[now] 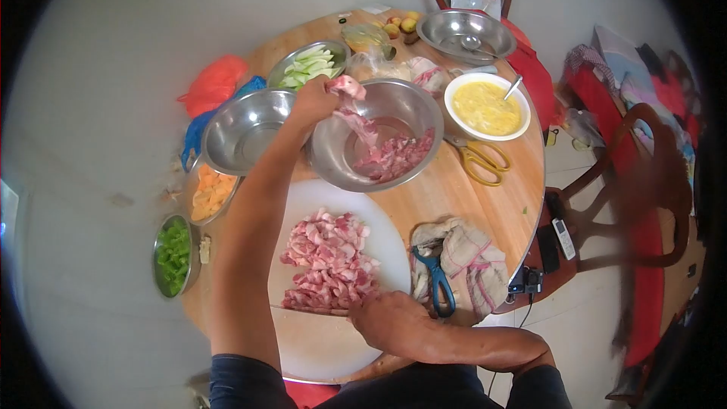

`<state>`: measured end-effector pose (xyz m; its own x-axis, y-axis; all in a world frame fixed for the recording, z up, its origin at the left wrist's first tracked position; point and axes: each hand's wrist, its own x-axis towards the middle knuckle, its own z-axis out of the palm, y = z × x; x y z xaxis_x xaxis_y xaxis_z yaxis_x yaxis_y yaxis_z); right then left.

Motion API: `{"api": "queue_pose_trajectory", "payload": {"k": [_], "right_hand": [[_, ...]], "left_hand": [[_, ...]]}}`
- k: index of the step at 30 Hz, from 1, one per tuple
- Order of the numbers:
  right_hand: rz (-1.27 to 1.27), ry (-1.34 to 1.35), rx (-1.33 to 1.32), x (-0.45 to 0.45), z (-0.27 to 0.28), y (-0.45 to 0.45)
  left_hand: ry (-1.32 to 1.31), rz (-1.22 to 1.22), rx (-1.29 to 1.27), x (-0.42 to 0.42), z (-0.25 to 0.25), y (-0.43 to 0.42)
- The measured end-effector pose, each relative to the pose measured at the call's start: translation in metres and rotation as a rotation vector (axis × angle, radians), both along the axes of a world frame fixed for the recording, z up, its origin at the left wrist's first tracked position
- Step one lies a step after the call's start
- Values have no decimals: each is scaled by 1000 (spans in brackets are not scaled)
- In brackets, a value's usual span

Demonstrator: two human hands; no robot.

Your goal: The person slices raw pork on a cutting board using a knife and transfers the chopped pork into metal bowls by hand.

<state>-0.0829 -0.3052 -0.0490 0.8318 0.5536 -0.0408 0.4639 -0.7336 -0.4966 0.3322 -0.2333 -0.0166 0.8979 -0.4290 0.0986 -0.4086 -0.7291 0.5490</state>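
Note:
My left hand (314,100) is closed on a strip of raw meat (350,89), held over the rim of a steel bowl (331,153). The strip hangs down toward more raw meat (401,153) lying in that bowl. On the round white cutting board (386,235) is a heap of sliced raw meat (326,254). My right hand (390,323) is closed round the handle of a knife (314,311) at the near side of the heap. Its blade shows almost edge-on, and the handle is hidden in my fingers.
Another steel bowl (216,132) stands left, near bowls of orange pieces (212,193), green pieces (174,257) and pale slices (310,66). A white bowl of beaten egg (485,108), yellow scissors (485,163), blue scissors (439,280) and a cloth (473,257) lie right.

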Motion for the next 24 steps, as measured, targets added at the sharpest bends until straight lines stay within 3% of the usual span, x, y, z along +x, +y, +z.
{"api": "queue_pose_trajectory", "payload": {"k": [1,3,7,11,15,17,19,24], "right_hand": [[0,46,42,0,-1,0],[2,-44,43,-3,-3,-2],[7,-180,58,-8,-11,1],[-3,-277,105,-15,-15,5],[-15,-203,-5,-15,-2,6],[11,-199,-26,-13,0,6],[-46,-88,-34,-8,-1,7],[-82,-169,-18,1,-8,15]], "left_hand": [[-6,3,2,-4,3,5],[371,-23,-489,-18,8,17],[485,-102,-846,-53,14,32],[581,-132,-892,-77,25,50],[543,-61,-918,-107,38,80],[568,-134,-1122,-121,40,100],[531,-106,-1133,-148,53,123],[399,105,-1102,-213,85,191]]}}
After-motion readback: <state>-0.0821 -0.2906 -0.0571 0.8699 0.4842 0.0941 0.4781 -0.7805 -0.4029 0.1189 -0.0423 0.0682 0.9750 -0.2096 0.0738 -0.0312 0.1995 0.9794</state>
